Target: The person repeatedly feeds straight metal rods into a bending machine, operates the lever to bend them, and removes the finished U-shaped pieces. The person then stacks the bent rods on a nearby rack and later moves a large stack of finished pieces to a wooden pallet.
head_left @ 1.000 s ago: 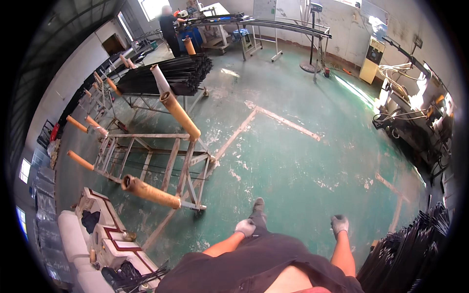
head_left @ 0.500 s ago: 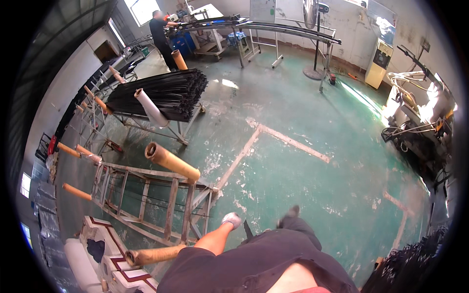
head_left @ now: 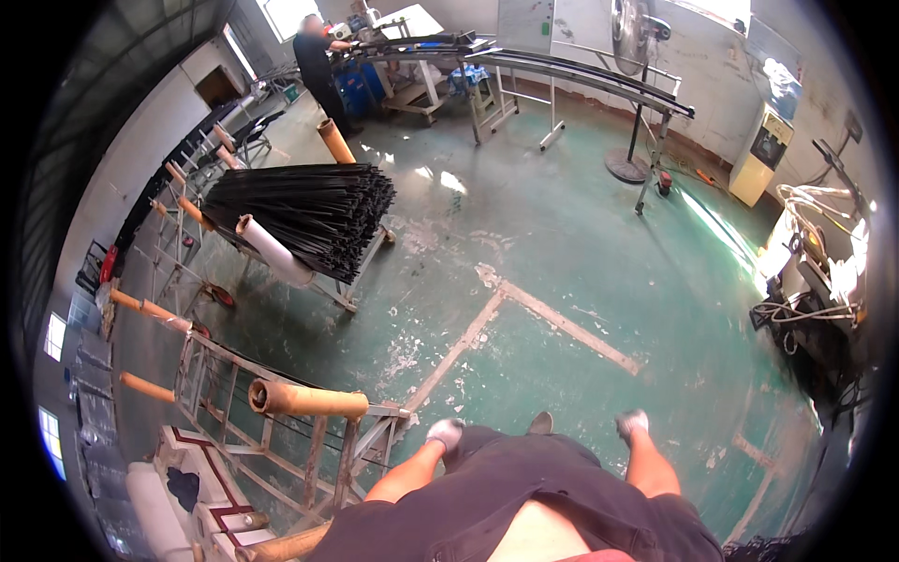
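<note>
The person's left hand (head_left: 446, 434), in a pale work glove, hangs low in front of the body, loosely curled and holding nothing, just beside the end of a metal rack (head_left: 281, 440) of welded bars. The right hand (head_left: 633, 423), gloved the same way, also hangs free over the green floor (head_left: 562, 253) and grips nothing; how far its fingers are curled cannot be told at this size. Between the two hands the toe of a dark shoe (head_left: 539, 423) shows above the edge of the dark shirt. The rack nearest the left hand carries a brown cardboard tube (head_left: 307, 400) over its upper arm, with more orange-brown tubes sticking out on its far side. Farther off to the left, a second rack holds a bundle of long black rods (head_left: 309, 211), with a white tube (head_left: 272, 251) lying against its near edge. At the far end of the hall another person in dark clothes (head_left: 318, 66) stands at a long workbench (head_left: 524, 66). A pedestal fan (head_left: 637, 28) stands near the middle, and a tangle of cables and machinery (head_left: 815, 272) sits on the right
</note>
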Motion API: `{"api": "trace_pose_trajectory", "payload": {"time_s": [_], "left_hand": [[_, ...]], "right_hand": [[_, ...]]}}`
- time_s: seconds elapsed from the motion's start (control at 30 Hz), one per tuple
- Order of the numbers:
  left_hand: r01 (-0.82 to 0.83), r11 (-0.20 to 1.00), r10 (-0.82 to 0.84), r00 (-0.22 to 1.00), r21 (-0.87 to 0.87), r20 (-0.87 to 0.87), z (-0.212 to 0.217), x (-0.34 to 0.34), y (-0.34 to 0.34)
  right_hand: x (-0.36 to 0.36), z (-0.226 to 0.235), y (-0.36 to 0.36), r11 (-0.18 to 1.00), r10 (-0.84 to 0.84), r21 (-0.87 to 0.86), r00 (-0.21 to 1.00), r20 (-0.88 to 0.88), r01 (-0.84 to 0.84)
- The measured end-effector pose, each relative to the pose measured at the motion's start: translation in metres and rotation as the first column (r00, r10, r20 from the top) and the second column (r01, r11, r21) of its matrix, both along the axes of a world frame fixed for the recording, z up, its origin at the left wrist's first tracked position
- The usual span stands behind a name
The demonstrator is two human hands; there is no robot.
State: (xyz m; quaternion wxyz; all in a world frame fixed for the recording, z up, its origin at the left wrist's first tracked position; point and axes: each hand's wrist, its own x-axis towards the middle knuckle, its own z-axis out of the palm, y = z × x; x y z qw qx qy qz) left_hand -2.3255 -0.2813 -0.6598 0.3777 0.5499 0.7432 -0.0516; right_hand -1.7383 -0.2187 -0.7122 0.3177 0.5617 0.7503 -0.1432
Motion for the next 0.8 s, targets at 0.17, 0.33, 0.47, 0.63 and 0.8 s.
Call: {"api": "trace_pose_trajectory", "payload": {"time_s": [0.17,0.33,0.47,0.63,0.8], "left_hand": [[-0.324,0.939,0.319,0.946,0.111,0.060,0.045,0.018,0.104],[-0.255,0.966,0.254,0.966,0.041,0.038,-0.001,0.006,0.196],[-0.007,0.997,0.000,0.995,0.073,0.100,-0.018,-0.050,0.324],[-0.024,1.000,0.024,0.999,0.004,0.037,0.042,-0.091,0.464],[-0.089,0.995,0.091,0.995,-0.044,0.039,0.029,-0.138,0.521]], "right_hand": [[-0.089,0.136,0.181,0.593,-0.636,-0.163,0.334,-0.696,0.789],[-0.136,0.156,0.261,0.624,-0.512,-0.020,0.390,-0.766,0.781],[-0.129,0.082,0.258,0.791,-0.563,-0.058,0.689,-0.456,0.609],[-0.113,0.023,0.204,0.913,-0.309,-0.282,0.951,-0.005,0.295],[-0.146,-0.039,0.220,0.297,-0.936,-0.173,0.322,0.139,0.939]]}}
